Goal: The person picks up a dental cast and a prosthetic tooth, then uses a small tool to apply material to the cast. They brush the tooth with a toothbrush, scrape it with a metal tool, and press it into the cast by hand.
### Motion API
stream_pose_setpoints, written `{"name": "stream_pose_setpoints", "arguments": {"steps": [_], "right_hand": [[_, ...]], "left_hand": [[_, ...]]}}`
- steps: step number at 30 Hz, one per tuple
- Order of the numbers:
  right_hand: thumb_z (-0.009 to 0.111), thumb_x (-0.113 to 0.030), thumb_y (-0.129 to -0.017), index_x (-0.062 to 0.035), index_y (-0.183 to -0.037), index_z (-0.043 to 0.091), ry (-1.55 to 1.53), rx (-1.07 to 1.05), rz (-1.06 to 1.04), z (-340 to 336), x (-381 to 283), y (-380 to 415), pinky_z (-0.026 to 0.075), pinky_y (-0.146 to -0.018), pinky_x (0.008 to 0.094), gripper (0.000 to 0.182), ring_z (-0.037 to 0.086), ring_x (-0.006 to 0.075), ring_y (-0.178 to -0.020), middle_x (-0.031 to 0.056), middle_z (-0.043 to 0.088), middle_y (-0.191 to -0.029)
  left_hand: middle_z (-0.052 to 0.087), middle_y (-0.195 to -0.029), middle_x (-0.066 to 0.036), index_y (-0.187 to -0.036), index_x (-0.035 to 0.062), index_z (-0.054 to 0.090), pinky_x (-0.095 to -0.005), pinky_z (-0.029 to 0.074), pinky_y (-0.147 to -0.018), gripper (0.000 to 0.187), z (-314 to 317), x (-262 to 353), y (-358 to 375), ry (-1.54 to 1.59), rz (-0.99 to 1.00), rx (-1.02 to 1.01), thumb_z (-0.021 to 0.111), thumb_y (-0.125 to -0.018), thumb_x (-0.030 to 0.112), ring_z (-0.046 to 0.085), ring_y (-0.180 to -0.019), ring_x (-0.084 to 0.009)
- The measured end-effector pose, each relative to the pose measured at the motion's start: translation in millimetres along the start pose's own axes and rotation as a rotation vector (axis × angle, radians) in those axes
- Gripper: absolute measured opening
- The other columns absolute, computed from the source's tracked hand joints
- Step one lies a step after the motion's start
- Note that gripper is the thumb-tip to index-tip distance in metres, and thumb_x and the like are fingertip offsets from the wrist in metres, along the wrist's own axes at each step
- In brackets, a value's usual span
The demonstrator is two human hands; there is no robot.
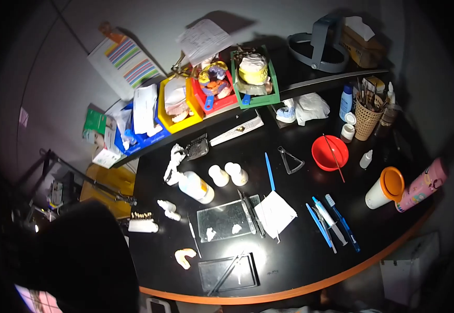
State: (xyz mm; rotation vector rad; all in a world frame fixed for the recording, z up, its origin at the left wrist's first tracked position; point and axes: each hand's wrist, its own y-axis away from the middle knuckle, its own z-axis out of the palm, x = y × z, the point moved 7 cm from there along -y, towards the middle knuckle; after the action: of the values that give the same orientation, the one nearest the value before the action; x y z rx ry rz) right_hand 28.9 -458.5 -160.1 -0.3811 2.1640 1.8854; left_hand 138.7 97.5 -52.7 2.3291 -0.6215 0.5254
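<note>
Neither of my hands shows in the head view. On the black desk (169,279) lies a glass slab (221,219) with two small white heaps on it. Long dark-handled tools (249,214) rest across the slab's right side, beside a white paper sheet (281,215). Nearer the front edge, tweezers (226,272) lie slantwise over a dark shallow tray (211,281). A pinkish dental arch (184,256) sits to the tray's left, below a thin metal instrument (193,237). Two white jars (218,176) stand behind the slab, close to a large white bottle (195,187).
A red bowl (321,156) holds a brush. Blue-handled tools and a toothbrush (344,223) lie right, near an orange-lidded cup (378,193) and pink bottle (420,188). Colored bins (198,117) line the shelf. A large black shape (86,261) blocks the lower left.
</note>
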Motion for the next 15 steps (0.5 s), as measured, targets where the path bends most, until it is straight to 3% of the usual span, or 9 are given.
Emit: {"name": "stream_pose_setpoints", "arguments": {"steps": [8,11,13,15], "right_hand": [[0.056,-0.008,-0.089,0.0055,-0.131,0.058,-0.429,-0.085,-0.065,11.4,17.5,-20.6,0.048,-0.103,0.0421,0.044,0.060,0.0325,-0.122,0.0184,0.064,-0.125],[0.056,-0.008,-0.089,0.0056,-0.128,0.061,-0.524,-0.065,-0.123,10.3,8.2,-16.9,0.050,-0.100,0.0421,0.041,0.062,0.0321,-0.118,0.0173,0.067,-0.121],[0.057,-0.007,-0.089,0.0056,-0.125,0.062,-0.373,0.046,-0.214,0.6,-7.8,-14.7,0.051,-0.099,0.0421,0.040,0.064,0.0319,-0.116,0.0167,0.068,-0.118],[0.057,-0.002,-0.088,0.0113,-0.139,0.050,-0.135,0.213,-0.344,-21.9,-25.3,-10.0,0.044,-0.110,0.0423,0.054,0.058,0.0363,-0.128,0.0252,0.059,-0.136]], "left_hand": [[0.072,-0.111,-0.028,-0.115,-0.0021,0.070,-0.0495,0.053,-0.097,0.031,-10.9,-149.4,22.1,-0.100,-0.063,0.136,0.067,-0.089,0.015,0.068,-0.109,-0.0462],[0.073,-0.109,-0.028,-0.114,-0.0026,0.070,-0.0497,0.054,-0.096,0.030,-12.8,-199.6,4.4,-0.147,0.019,0.221,0.067,-0.088,0.013,0.069,-0.107,-0.0463],[0.073,-0.107,-0.028,-0.113,-0.0029,0.070,-0.0498,0.054,-0.096,0.029,-25.6,-205.9,-3.1,-0.106,0.135,0.368,0.068,-0.088,0.011,0.070,-0.106,-0.0464],[0.074,-0.093,-0.022,-0.103,-0.0031,0.068,-0.0484,0.055,-0.085,0.020,-70.8,-126.4,56.7,0.038,0.170,0.443,0.067,-0.085,0.005,0.072,-0.092,-0.0416]]}}
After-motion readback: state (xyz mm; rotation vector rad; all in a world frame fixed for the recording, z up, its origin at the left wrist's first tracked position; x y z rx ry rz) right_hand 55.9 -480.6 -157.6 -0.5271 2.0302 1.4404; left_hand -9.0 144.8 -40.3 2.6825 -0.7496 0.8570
